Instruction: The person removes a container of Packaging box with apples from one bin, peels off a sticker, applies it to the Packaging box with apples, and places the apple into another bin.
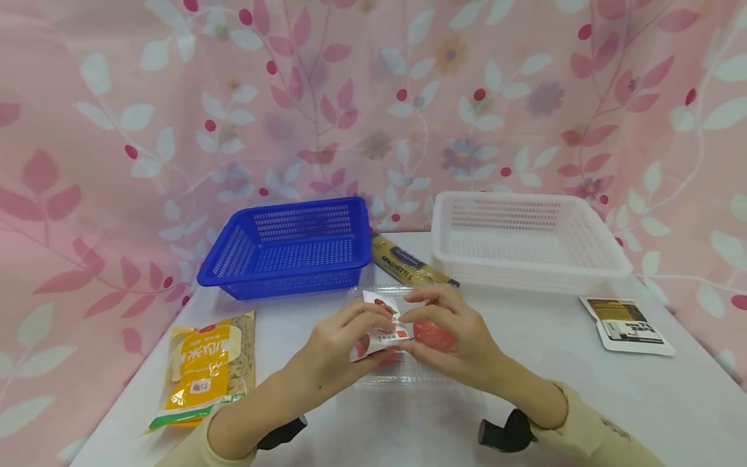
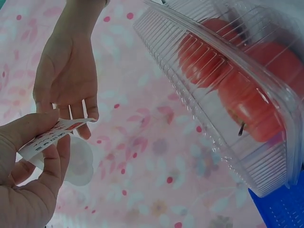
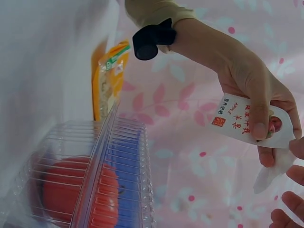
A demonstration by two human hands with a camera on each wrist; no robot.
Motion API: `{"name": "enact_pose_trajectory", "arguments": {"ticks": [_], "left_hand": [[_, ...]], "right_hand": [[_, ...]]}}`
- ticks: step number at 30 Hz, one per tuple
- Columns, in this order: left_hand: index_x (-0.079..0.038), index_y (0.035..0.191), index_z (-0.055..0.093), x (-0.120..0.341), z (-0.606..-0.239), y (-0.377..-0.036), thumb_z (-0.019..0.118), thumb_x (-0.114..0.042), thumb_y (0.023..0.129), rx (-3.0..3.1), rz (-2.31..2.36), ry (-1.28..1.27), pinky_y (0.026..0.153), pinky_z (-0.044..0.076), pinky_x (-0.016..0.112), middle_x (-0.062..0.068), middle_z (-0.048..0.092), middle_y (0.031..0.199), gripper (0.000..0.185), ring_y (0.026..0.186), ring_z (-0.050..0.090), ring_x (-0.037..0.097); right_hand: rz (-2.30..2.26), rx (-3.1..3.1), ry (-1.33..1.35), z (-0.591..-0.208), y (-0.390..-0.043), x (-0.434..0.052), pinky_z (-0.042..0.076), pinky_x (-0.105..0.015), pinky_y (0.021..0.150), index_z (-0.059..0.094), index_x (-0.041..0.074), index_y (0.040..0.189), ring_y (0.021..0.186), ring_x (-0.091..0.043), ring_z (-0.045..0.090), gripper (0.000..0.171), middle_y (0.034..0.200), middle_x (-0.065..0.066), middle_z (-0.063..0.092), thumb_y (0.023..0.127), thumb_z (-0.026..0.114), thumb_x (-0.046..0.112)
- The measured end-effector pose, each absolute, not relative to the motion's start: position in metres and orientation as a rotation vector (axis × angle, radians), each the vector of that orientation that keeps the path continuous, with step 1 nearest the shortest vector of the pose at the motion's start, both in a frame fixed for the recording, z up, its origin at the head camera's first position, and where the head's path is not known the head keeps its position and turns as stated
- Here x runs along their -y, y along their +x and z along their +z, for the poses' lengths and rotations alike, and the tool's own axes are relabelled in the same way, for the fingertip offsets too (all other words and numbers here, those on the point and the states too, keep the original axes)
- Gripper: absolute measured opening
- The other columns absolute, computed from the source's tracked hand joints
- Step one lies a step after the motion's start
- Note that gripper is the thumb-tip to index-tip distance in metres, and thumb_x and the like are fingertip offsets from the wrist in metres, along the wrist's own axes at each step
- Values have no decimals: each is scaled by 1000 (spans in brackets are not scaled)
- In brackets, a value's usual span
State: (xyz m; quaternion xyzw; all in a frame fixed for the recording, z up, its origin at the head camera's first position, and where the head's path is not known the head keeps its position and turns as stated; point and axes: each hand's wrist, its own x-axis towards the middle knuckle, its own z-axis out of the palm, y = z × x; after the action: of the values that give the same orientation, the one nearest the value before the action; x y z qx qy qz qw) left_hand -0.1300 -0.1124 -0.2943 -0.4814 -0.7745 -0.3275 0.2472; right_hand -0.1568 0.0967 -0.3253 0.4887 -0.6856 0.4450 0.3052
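A clear plastic clamshell box (image 1: 403, 375) with red fruit (image 1: 434, 335) inside lies on the white table in front of me. My left hand (image 1: 386, 319) pinches a white label (image 1: 379, 334) with red print over the box. In the right wrist view the label (image 3: 235, 118) reads APPLE under the left thumb. My right hand (image 1: 417, 311) hovers beside it, fingers relaxed and their tips at the label's edge. Seen from the left wrist, the right hand (image 2: 78, 111) hangs above the label (image 2: 71, 126), with the box (image 2: 228, 90) to the right.
A blue basket (image 1: 292, 211) stands at the back left and a white basket (image 1: 525, 198) at the back right, with a spaghetti pack (image 1: 403, 263) between them. A yellow noodle packet (image 1: 207, 366) lies at the left and a flat sachet (image 1: 627, 324) at the right.
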Motion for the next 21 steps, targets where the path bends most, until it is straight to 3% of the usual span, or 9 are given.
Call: {"name": "enact_pose_trajectory", "arguments": {"ticks": [8,13,21], "left_hand": [[-8,99,59,110,-300,-128,77,3,68,2121,-909,-1350,62,42,5,4,58,104,37,66,52,5],[-9,99,60,110,-303,-127,77,1,69,2134,-907,-1367,62,42,5,4,57,106,36,68,51,5],[-11,93,63,109,-308,-127,76,-16,75,2111,-953,-1345,66,45,8,3,60,104,22,76,56,6]], "right_hand": [[1223,1887,1309,-328,-155,-102,44,-24,84,65,11,97,102,-24,50,22,113,-12,53,84,66,29],[1281,1938,1334,-330,-155,-105,44,-25,86,66,15,93,103,-23,50,16,112,-8,54,78,73,17],[1258,1947,1401,-332,-154,-105,44,-28,80,66,18,90,99,-20,49,26,112,-9,55,69,75,4]]}}
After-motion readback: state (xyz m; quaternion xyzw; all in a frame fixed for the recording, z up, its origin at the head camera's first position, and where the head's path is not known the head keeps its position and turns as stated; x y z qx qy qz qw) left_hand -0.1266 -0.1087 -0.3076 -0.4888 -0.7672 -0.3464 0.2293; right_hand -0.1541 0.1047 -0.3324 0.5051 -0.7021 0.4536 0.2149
